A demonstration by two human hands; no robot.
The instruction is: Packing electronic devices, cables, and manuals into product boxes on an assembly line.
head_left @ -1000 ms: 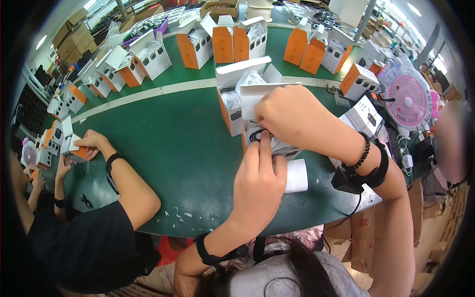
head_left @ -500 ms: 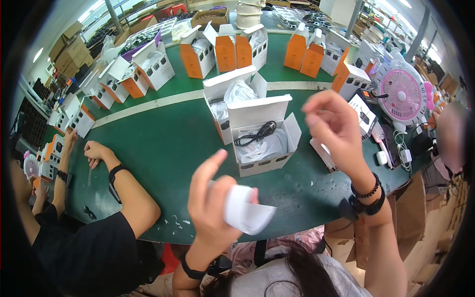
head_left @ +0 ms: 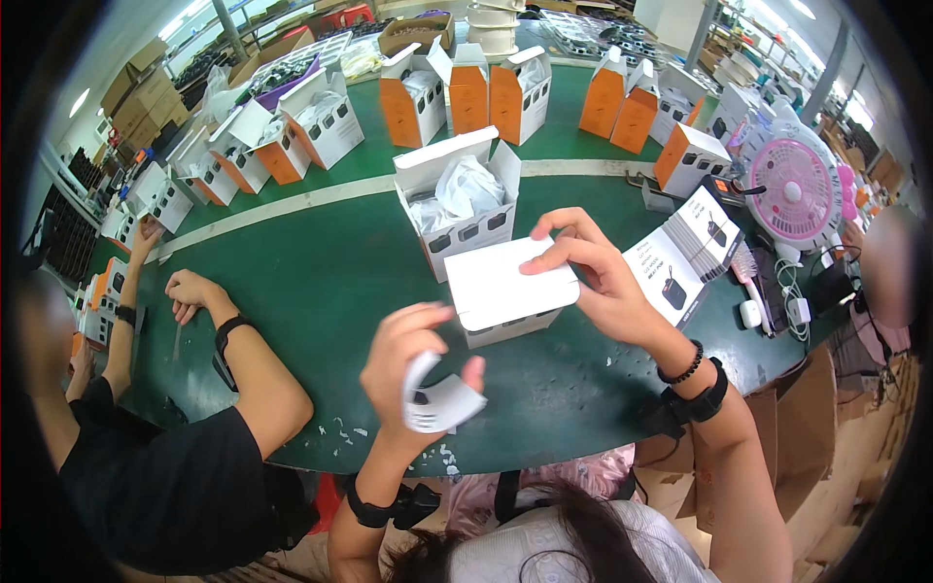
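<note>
A white carton [head_left: 520,328] stands on the green table before me, its white lid [head_left: 501,277] folded over the top and hiding what is inside. My right hand [head_left: 607,282] grips the carton at its right side, fingertips on the lid. In my left hand [head_left: 398,360], just left of the carton and above the table, is a curled white paper leaflet [head_left: 442,406] with dark print. Directly behind stands another carton [head_left: 466,228], lid up, with a white plastic-wrapped item [head_left: 471,187] in it.
Printed leaflets [head_left: 685,257] lie at the right, near a pink hairbrush [head_left: 746,272], a white earbud case [head_left: 750,313] and a pink-and-white fan [head_left: 795,189]. Orange-and-white cartons [head_left: 520,102] line the far side. A co-worker's arm [head_left: 253,369] rests at the left.
My right hand has come down and left onto the carton. Its lid, upright before, now covers the cable and wrapped item. My left hand has shifted slightly left with the leaflet.
</note>
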